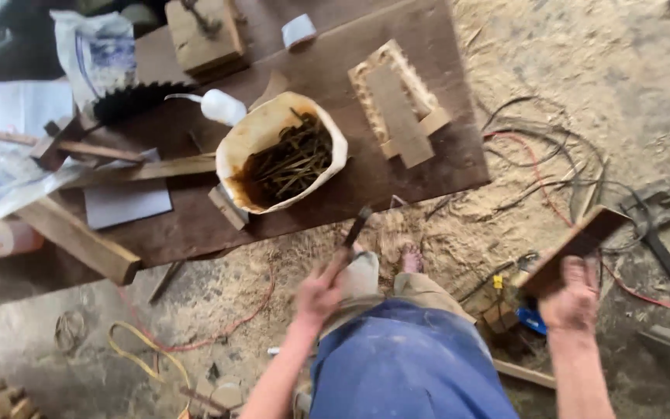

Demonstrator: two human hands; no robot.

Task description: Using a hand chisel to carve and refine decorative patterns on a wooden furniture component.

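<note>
My left hand (319, 291) is closed around a thin dark tool (356, 226) whose tip points up toward the edge of the dark wooden worktable (420, 174). Out to the right, my right hand (571, 301) grips the lower end of a flat brown wooden board (579, 242), held tilted above the floor. On the table just beyond the tool stands an open white bag of long nails (284, 155). A pale carved wooden piece (397, 101) lies on the table to the right of the bag.
The table also carries a circular saw blade (137, 97), a white squeeze bottle (219, 105), a tape roll (298, 29), a wooden block (203, 35), battens (79, 240) and paper (126, 202). Tangled cables (544, 163) cross the sawdust-covered floor to the right.
</note>
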